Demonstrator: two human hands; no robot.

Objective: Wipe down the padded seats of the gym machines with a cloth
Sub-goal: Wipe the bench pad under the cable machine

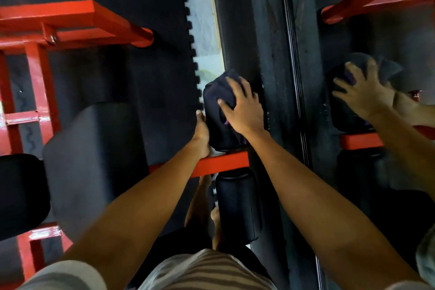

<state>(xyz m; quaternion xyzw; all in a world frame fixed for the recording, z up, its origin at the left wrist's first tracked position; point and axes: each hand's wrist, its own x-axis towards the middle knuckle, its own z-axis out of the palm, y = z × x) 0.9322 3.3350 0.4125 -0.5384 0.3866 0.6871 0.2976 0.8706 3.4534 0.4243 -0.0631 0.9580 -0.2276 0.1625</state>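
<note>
Cloth, pinned to the roller pad by the right hand's spread, flat fingers, could slip off its rounded far end; the left hand braces the pad's left side, fingers hidden.

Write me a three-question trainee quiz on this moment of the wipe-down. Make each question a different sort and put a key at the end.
1. True or false: the cloth lies under the right hand, spread over the upper roller pad.
2. What does the left hand hold? A) the cloth B) the side of the upper roller pad C) a spray bottle
3. Fill in: the crossbar between the upper roller pad and the lower roller pad is painted ____.
Key: 1 true; 2 B; 3 red.
</note>
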